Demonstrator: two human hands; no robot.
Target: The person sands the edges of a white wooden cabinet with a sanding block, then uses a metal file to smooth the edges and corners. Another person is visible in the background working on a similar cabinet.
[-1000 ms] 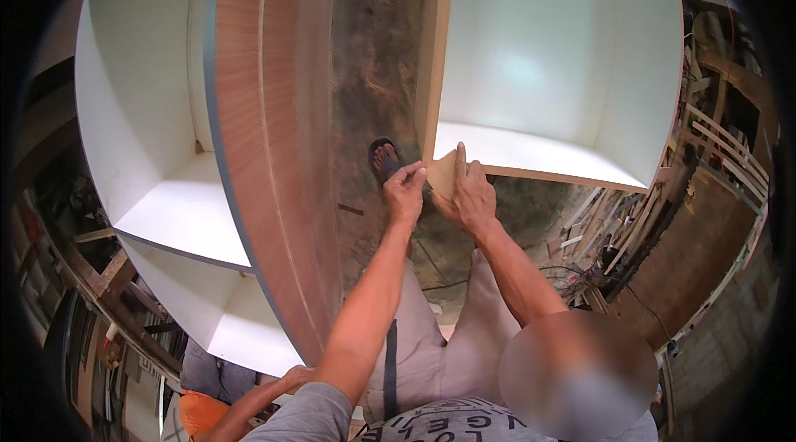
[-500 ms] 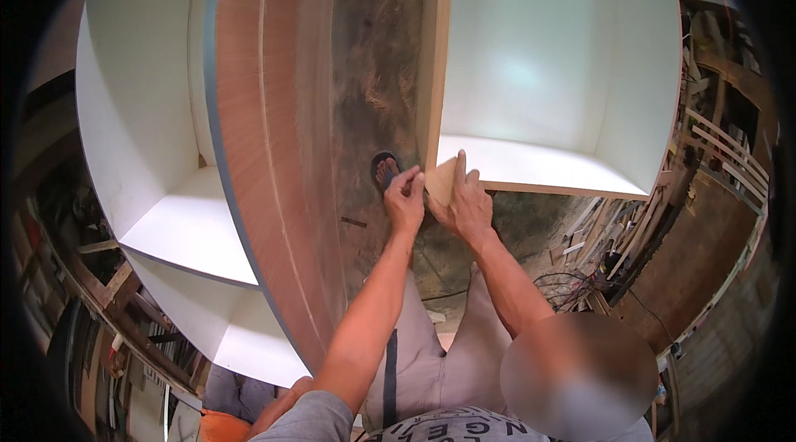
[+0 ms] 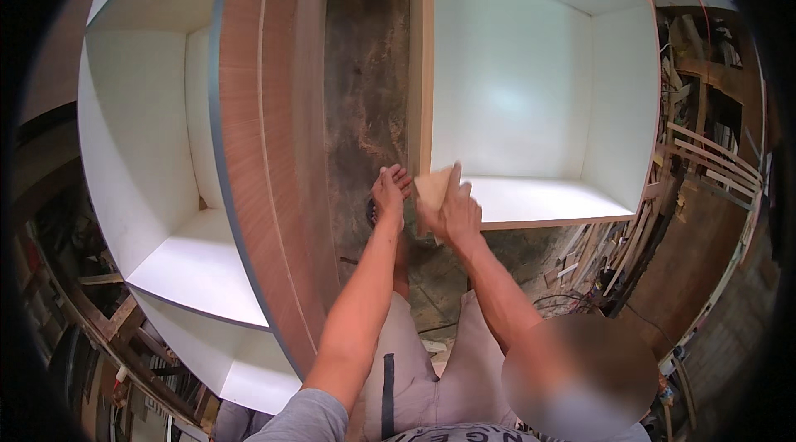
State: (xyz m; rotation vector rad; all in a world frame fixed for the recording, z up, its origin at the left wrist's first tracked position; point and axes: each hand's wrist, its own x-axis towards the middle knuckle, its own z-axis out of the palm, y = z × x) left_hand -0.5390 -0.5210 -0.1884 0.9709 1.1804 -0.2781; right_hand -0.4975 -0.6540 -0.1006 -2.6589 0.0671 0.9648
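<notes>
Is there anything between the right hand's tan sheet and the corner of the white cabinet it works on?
Nothing visible. The right hand presses the tan sheet directly against the cabinet corner. The left hand is beside it, not between them.

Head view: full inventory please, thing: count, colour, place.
Open cabinet: 1, white inside with a wood-coloured edge, upper right, lying on the floor.
Shelf unit: 1, white compartments with a brown wood-grain side, left.
Floor: 1, dark and dusty, the strip between the two cabinets.
Sanding paper: 1, tan, at the cabinet's lower left corner.
Wood offcuts: several, brown, stacked along the right rim.
Sandal: 1, dark, on the floor beneath the left hand.
Left hand: 1, fingers spread beside the cabinet corner.
Right hand: 1, pressing the sanding paper to the corner.
</notes>
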